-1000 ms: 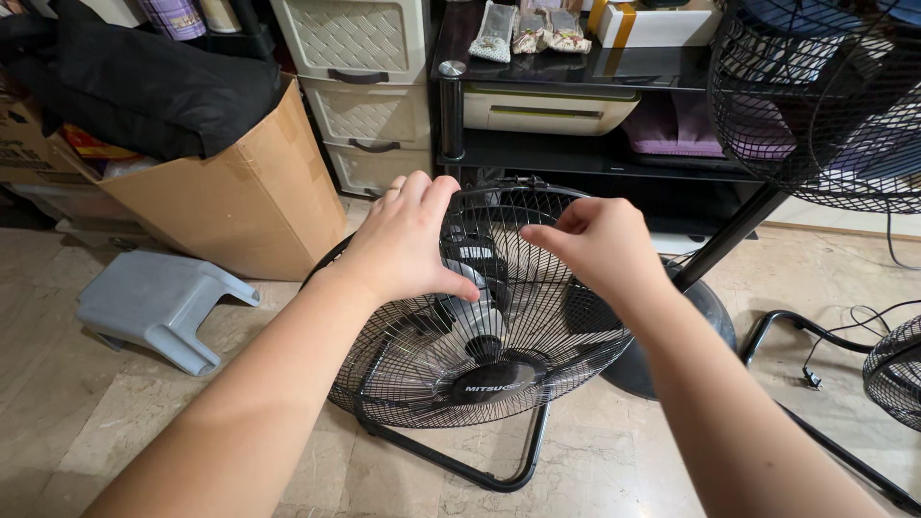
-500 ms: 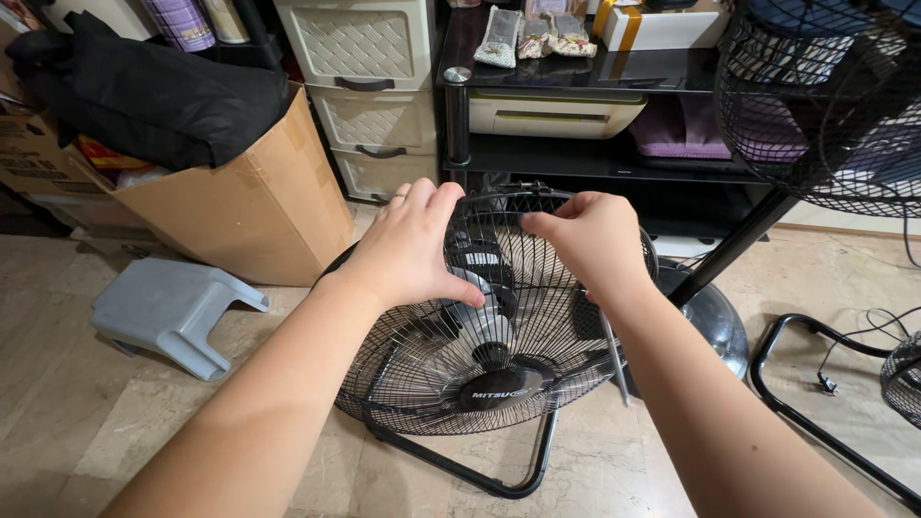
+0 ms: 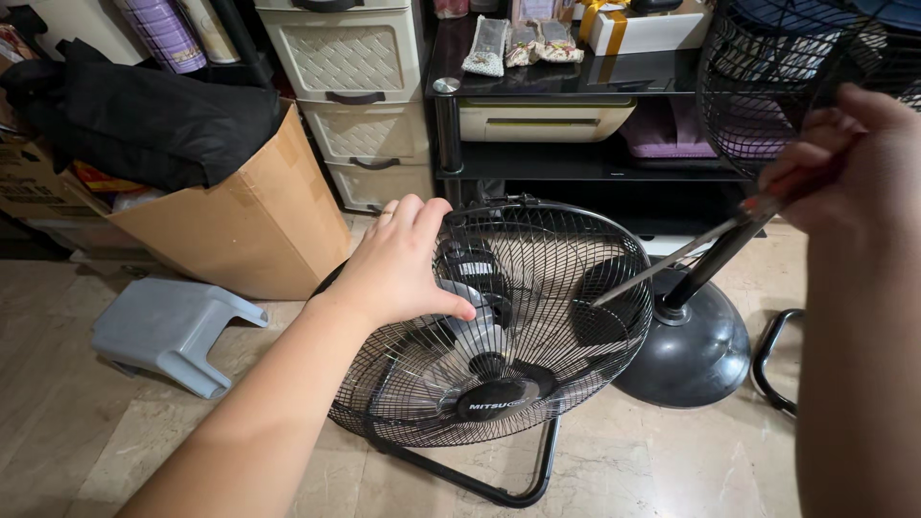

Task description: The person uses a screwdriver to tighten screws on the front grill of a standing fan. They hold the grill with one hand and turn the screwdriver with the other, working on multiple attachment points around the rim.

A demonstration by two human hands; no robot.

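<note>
left hand (image 3: 398,264) spread flat over the upper left rim of the black floor fan (image 3: 518,384), fingers open, thumb pressed against the wire grille, nothing gripped. right hand (image 3: 849,163) raised at the right edge, fingers pinched closed on a thin metal screwdriver (image 3: 672,259), tip just at the grille's right side. fan tilted on its tube stand on the tiled floor, between the grey stool (image 3: 168,331) and the round black fan base (image 3: 696,345).

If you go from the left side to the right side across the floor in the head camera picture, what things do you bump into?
Grey step stool → cardboard box → left hand on the black floor fan → round black stand base → right hand holding a thin tool.
</note>
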